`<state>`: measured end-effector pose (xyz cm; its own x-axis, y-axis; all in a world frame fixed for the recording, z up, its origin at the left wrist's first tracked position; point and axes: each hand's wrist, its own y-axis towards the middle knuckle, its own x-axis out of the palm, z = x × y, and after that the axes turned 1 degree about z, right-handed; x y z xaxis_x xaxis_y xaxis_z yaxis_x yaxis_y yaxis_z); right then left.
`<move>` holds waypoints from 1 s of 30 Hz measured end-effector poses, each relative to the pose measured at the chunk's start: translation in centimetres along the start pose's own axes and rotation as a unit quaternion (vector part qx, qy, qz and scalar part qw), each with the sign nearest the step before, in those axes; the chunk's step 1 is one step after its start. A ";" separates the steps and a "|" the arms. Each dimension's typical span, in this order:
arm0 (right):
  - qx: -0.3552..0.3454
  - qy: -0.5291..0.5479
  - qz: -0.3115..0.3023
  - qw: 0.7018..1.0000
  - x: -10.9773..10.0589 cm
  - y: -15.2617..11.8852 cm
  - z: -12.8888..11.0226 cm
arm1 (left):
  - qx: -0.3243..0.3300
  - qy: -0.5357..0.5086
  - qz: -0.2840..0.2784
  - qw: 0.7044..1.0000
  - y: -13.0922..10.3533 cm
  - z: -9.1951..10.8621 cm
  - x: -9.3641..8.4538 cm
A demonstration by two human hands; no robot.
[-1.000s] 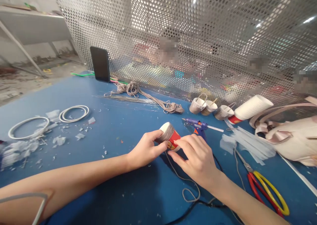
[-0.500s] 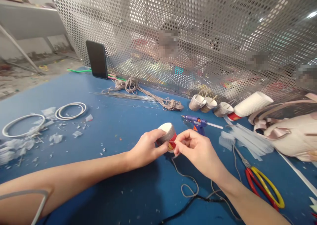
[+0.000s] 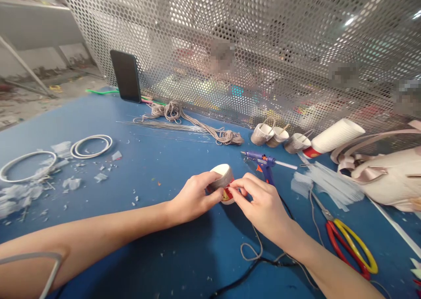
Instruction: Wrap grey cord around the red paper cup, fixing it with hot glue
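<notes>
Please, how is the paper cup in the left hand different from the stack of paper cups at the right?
The paper cup is a single one, held in the left hand, while the stack of paper cups lies slanted on the table.
The held cup has grey cord wrapped around its upper part; the stack shows no cord around it.
Both show white and red.
</notes>
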<state>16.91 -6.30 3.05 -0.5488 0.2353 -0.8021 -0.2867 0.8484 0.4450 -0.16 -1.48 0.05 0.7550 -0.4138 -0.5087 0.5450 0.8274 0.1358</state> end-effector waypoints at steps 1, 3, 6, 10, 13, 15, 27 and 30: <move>-0.006 -0.005 0.006 1.000 0.1 0.0 0.1 | -0.001 -0.008 -0.007 1.000 0.0 0.1 0.0; -0.009 -0.009 0.019 1.000 0.2 0.1 0.2 | -0.003 -0.027 -0.019 0.999 0.0 0.2 -0.1; -0.001 -0.006 0.028 1.000 0.2 0.2 0.2 | -0.003 -0.055 -0.030 0.998 0.0 0.3 -0.2; 0.015 0.001 0.027 1.000 0.1 0.2 0.2 | -0.003 -0.066 -0.031 0.997 -0.1 0.3 -0.3; 0.025 0.010 0.026 0.999 0.1 0.2 0.2 | -0.005 -0.065 -0.027 0.997 -0.1 0.4 -0.3; 0.034 0.022 0.026 0.999 0.2 0.2 0.3 | -0.003 -0.067 -0.025 0.997 -0.1 0.4 -0.3; 0.072 0.061 0.014 0.995 0.2 0.1 0.3 | 0.004 -0.044 0.007 0.999 -0.1 0.4 -0.3; 0.070 0.056 0.015 0.996 0.3 0.2 0.3 | 0.005 -0.046 0.002 0.999 -0.1 0.3 -0.3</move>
<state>16.98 -5.93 2.77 -0.6419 0.2135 -0.7365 -0.1605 0.9018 0.4012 -0.30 -1.59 0.44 0.7875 -0.4441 -0.4273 0.5449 0.8257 0.1460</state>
